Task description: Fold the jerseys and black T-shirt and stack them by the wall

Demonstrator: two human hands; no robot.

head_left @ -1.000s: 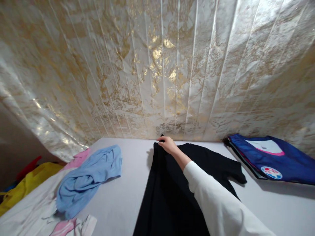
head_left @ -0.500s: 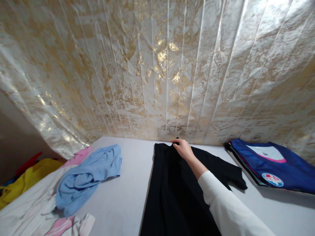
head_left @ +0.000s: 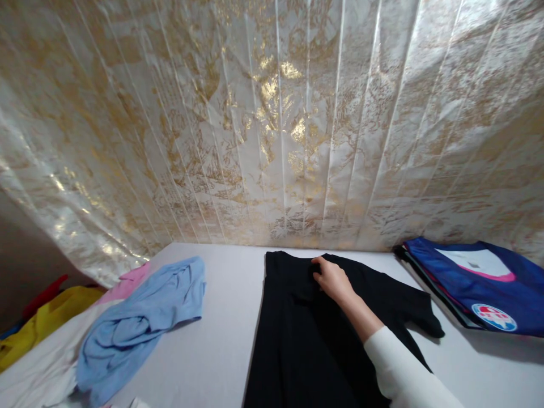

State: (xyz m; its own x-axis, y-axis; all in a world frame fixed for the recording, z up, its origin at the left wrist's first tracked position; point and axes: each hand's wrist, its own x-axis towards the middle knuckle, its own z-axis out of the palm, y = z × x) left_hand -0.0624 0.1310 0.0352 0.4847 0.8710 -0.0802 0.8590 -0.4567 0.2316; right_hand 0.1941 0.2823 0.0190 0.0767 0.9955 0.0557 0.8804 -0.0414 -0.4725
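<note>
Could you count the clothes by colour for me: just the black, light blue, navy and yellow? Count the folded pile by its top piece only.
Black: 1, the black shirt
Light blue: 1, the crumpled garment
Navy: 1, the top piece
Yellow: 1, the yellow cloth
Total: 4

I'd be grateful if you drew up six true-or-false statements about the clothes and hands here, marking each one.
1. The right hand touches the black short-sleeved shirt near its far edge. True.
2. The left hand is pressing on the shirt's near end. False: the left hand is not in view.
3. The light blue garment lies rumpled, left of the black shirt. True.
4. The folded blue jersey, with a round badge, lies right of the black shirt. True.
5. The black shirt lies on top of the jersey. False: they lie apart.
6. The light blue garment touches the black shirt. False: white surface shows between them.
</note>
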